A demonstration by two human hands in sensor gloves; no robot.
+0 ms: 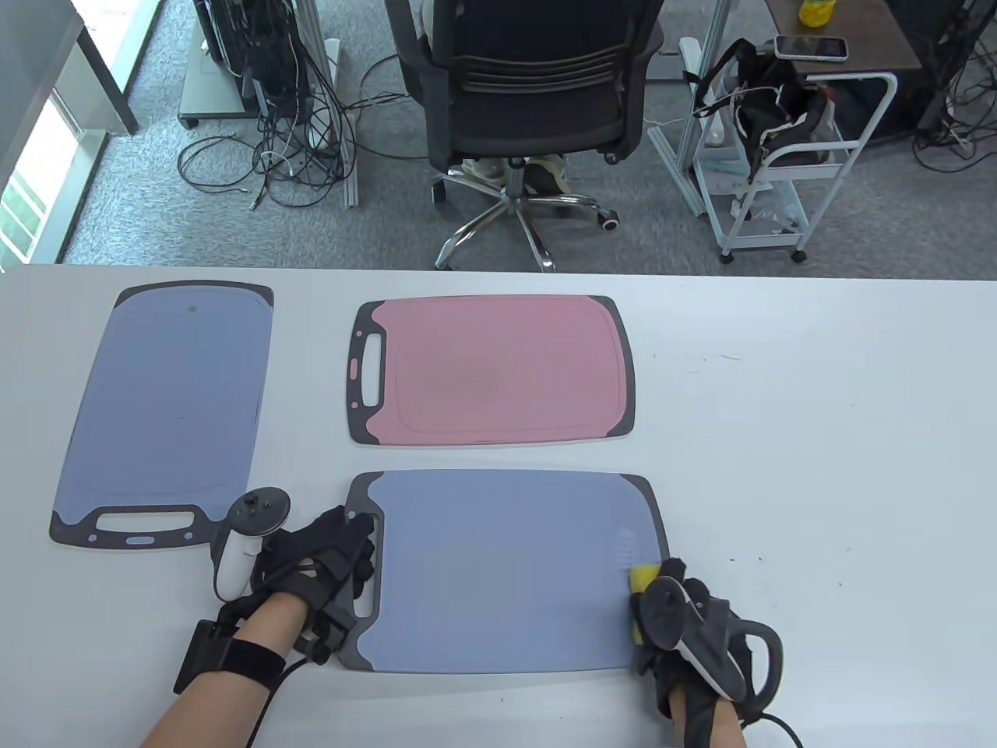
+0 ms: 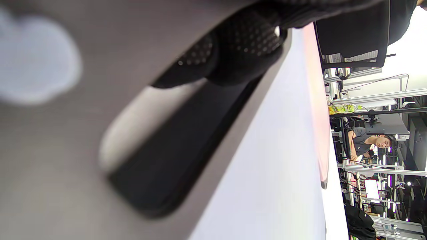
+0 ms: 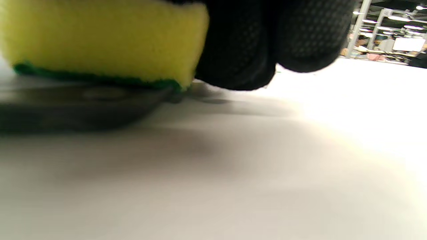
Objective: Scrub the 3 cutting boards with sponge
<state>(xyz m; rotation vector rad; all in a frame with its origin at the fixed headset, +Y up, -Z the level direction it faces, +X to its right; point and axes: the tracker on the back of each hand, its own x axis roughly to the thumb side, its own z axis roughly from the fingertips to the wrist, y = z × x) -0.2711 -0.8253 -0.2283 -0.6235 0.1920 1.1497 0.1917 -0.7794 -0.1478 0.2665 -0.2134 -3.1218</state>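
Note:
Three cutting boards lie on the white table: a blue board at the left, a pink board in the middle back, and a near blue board in front. My left hand presses on the near board's dark handle end, fingers spread flat over the handle slot. My right hand grips a yellow sponge with a green underside at the near board's right edge. The sponge's green face rests on the board's dark rim.
A black office chair stands beyond the table's far edge. A white trolley with a black bag sits on the floor at the back right. Cables lie on the carpet at the back left. Bare table stretches to the right of the boards.

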